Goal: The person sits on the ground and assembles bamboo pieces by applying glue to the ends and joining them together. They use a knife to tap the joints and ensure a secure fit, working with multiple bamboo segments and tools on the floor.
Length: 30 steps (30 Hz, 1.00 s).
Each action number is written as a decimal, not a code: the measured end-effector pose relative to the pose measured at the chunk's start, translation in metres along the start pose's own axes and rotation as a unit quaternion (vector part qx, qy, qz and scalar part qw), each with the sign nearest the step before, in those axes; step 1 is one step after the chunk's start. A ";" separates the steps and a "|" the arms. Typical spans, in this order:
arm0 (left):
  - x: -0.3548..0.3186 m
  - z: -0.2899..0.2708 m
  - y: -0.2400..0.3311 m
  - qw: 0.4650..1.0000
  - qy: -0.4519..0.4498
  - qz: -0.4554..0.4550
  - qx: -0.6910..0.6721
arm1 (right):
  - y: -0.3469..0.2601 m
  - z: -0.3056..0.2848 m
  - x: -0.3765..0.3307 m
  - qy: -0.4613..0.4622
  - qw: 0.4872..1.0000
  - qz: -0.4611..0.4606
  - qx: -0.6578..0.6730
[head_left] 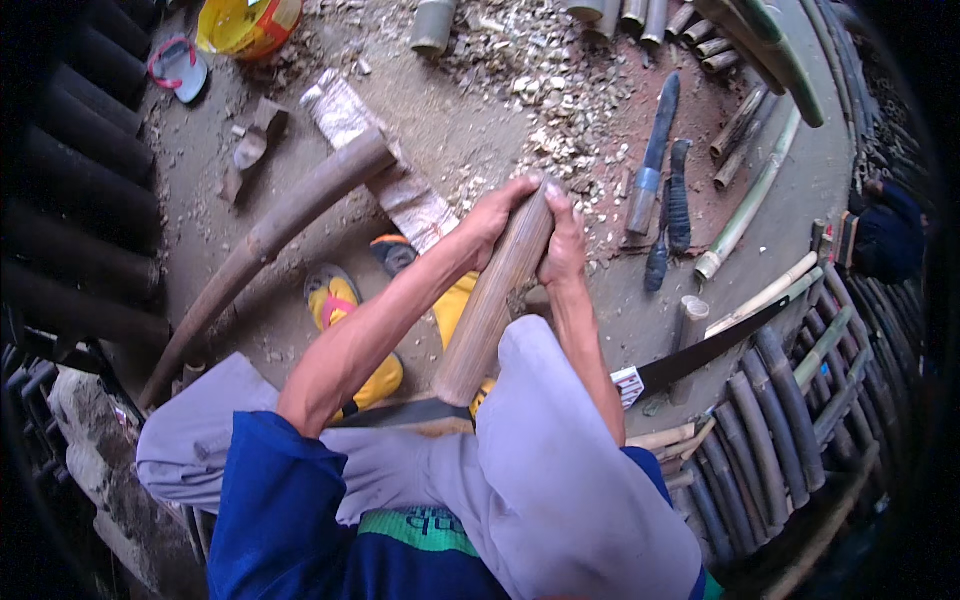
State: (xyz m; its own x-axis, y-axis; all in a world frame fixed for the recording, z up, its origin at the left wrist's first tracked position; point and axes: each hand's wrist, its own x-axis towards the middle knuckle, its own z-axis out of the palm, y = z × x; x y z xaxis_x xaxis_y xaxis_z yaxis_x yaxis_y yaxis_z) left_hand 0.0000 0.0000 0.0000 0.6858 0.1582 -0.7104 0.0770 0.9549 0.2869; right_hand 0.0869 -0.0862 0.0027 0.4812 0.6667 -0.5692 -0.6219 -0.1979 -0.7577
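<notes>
Both my hands grip the far end of a brown bamboo piece [500, 295], which slants from between my knees up and away to the right. My left hand [497, 222] wraps its left side, and my right hand [563, 235] closes round its right side, thumbs near the tip. The near end of the piece rests low by my raised right knee. A long curved bamboo pole [270, 235] lies to the left of my left forearm. To the right of my right hand, a blade-like tool [654, 150] and a black-wrapped handle [679, 195] lie on the ground.
A handsaw [715, 350] with a white handle lies beside my right forearm. Stacked bamboo pieces [770, 420] fill the right. Wood chips [560, 100] cover the ground ahead. A yellow bucket [245, 28] and a slipper [180, 70] stand at far left. Another person [890, 235] is at the right edge.
</notes>
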 end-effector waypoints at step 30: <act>-0.024 0.107 -0.037 0.972 -0.176 -0.042 0.149 | -0.058 -0.052 -0.100 0.168 0.927 -0.332 -0.040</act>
State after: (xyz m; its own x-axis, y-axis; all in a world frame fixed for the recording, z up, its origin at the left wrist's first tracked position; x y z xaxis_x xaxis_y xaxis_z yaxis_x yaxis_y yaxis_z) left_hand 0.0583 -0.0662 0.0754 0.8695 -0.0624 -0.4900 0.3127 0.8375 0.4481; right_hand 0.1073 -0.1786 0.0869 0.9155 0.4015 -0.0257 -0.0778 0.1141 -0.9904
